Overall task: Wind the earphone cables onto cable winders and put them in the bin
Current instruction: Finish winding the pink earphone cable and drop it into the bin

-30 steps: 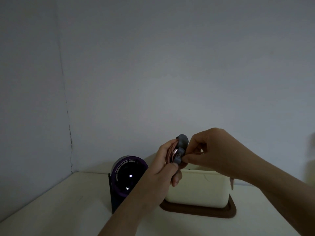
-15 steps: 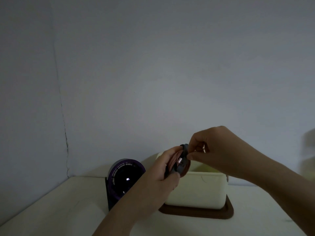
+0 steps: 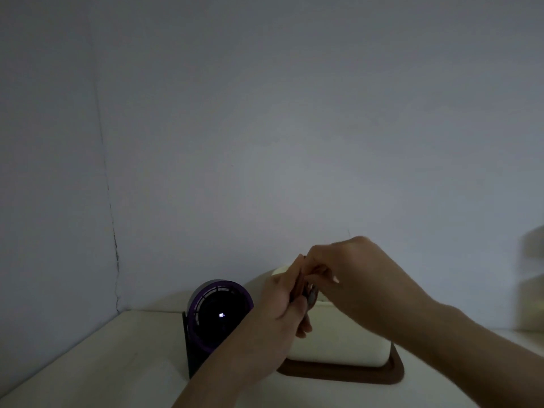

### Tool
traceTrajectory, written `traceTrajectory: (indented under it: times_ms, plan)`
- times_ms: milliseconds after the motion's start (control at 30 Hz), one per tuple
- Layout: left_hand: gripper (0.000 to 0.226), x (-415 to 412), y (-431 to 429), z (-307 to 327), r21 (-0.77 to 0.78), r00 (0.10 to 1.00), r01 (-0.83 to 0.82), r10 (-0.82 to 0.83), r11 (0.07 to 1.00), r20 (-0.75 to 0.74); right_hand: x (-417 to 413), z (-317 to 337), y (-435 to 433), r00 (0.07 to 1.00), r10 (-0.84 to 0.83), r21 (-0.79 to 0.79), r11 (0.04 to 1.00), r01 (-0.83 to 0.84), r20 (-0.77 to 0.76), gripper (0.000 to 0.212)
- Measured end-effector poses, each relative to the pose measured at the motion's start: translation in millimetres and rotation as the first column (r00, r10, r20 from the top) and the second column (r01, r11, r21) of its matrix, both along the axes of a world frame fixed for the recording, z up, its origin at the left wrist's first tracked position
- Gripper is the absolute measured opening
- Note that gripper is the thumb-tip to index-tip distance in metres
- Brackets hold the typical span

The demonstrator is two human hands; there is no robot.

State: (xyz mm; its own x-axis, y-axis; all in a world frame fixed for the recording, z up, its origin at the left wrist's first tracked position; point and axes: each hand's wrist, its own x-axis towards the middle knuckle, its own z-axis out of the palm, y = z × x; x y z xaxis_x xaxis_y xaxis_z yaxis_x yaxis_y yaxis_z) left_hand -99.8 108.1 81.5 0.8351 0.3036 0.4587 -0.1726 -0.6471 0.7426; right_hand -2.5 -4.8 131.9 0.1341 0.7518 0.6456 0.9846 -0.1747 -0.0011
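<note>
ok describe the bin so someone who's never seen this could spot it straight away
On the pale table near the back wall, look just right of the round, purple-rimmed fan. The bin is the cream, round-cornered tub there. Unlike the dark upright fan, it is low, boxy and sits on a dark brown tray.

Home desk corner: small fan (image 3: 219, 316), storage bin (image 3: 338, 343), plain walls (image 3: 294, 142).

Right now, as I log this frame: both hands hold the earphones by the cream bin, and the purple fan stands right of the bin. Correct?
No. The head view shows the purple fan left of the cream bin. The left hand and right hand do hold the earphones by it.
</note>
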Motion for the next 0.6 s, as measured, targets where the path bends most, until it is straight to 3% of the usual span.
traceTrajectory:
  times_ms: [100, 200, 333, 400, 467, 533, 600]
  plan:
    - [0.053, 4, 8, -5, -0.153, 1.000, 0.010, -0.008, 0.988, 0.019, -2, -12, 3, 0.948, 0.084, 0.012, 0.996, -0.092, 0.308, 0.031]
    - [0.055, 5, 10, -7, -0.374, 0.989, 0.138, -0.110, 0.917, 0.096, 1, -23, 2, 0.875, 0.117, 0.046, 0.986, -0.157, 0.470, 0.028]
    - [0.051, 7, 11, -3, -0.670, 0.931, 0.361, -0.285, 0.648, 0.226, 5, -35, 3, 0.869, 0.142, 0.076, 0.977, -0.201, 0.475, 0.010]
    - [0.050, 5, 13, 0, -0.733, 0.865, 0.487, -0.377, 0.474, 0.331, 11, -43, 5, 0.871, 0.170, 0.107, 0.964, -0.245, 0.461, 0.016]
    - [0.056, 4, 13, 1, -0.791, 0.859, 0.499, -0.318, 0.353, 0.400, 14, -48, 7, 0.866, 0.184, 0.106, 0.960, -0.261, 0.464, 0.028]
    - [0.057, 7, 10, 0, -0.829, 0.898, 0.440, -0.188, 0.344, 0.399, 15, -51, 7, 0.859, 0.199, 0.089, 0.958, -0.271, 0.472, 0.047]
    - [0.050, 10, 5, -2, -0.828, 0.916, 0.394, -0.096, 0.400, 0.389, 15, -51, 7, 0.852, 0.225, 0.059, 0.957, -0.286, 0.473, 0.042]
